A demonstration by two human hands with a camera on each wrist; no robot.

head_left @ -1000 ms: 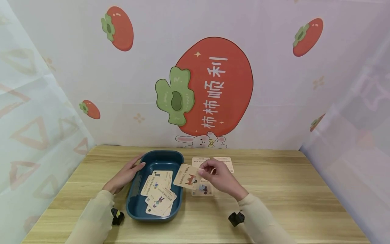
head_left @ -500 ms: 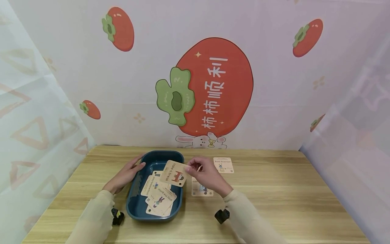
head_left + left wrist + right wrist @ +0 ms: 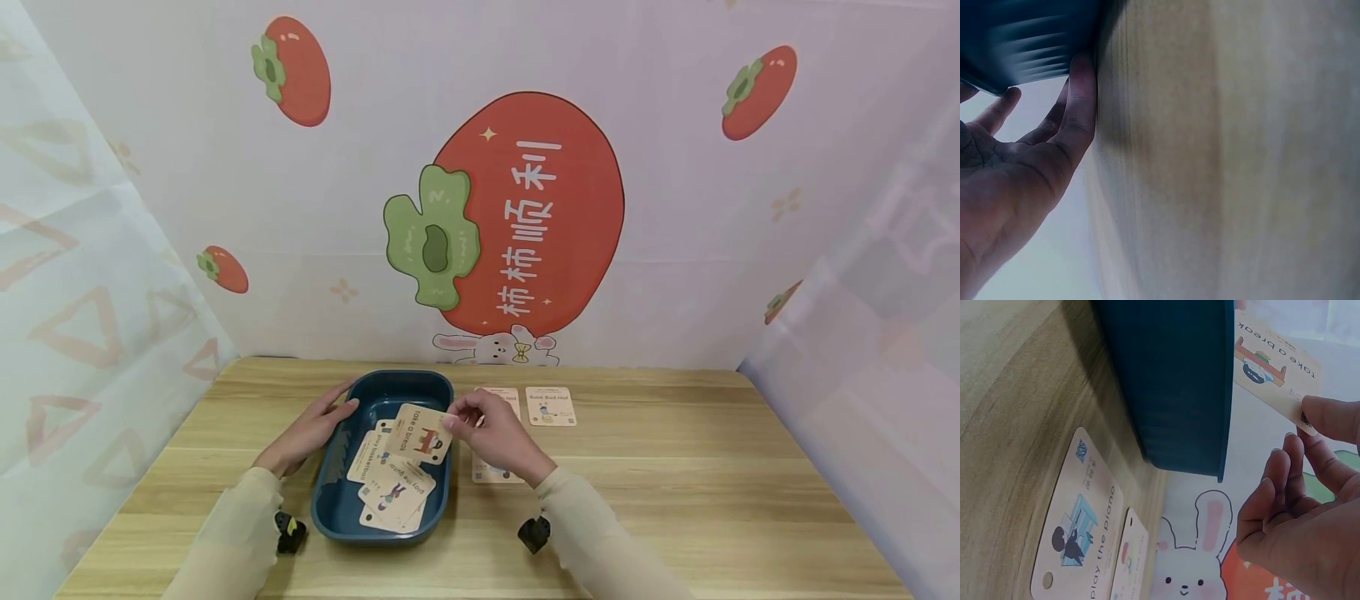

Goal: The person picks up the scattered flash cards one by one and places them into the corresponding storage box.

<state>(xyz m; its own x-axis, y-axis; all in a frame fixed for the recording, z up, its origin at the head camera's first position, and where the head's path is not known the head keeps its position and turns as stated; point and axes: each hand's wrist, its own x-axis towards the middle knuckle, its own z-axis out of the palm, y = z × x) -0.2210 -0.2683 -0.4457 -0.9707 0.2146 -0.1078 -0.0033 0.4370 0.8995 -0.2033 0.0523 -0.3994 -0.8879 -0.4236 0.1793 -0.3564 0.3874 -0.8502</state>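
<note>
My right hand (image 3: 491, 429) pinches a corner of the "take a break" card (image 3: 418, 435) between thumb and fingers. The card overlaps the right part of the blue plastic bin (image 3: 337, 527) in the head view; the right wrist view has this card (image 3: 1266, 359) at the bin's rim. Inside the bin, several cards overlap, among them "play basketball" (image 3: 367, 454) and "play the guitar" (image 3: 403, 483). My left hand (image 3: 309, 429) holds the bin's left side, thumb at the rim. Its fingers (image 3: 1082, 100) lie along the ribbed outer wall.
Right of the bin lie a "play ping-pong" card (image 3: 551, 407), another card (image 3: 508, 396) partly behind my right hand, and a "play the piano" card (image 3: 1079, 525). A persimmon-print cloth (image 3: 652, 250) stands behind the wooden table (image 3: 675, 500).
My right hand has moved left with the "take a break" card, from beside the bin to over it, then slightly lower. My left hand has stayed put.
</note>
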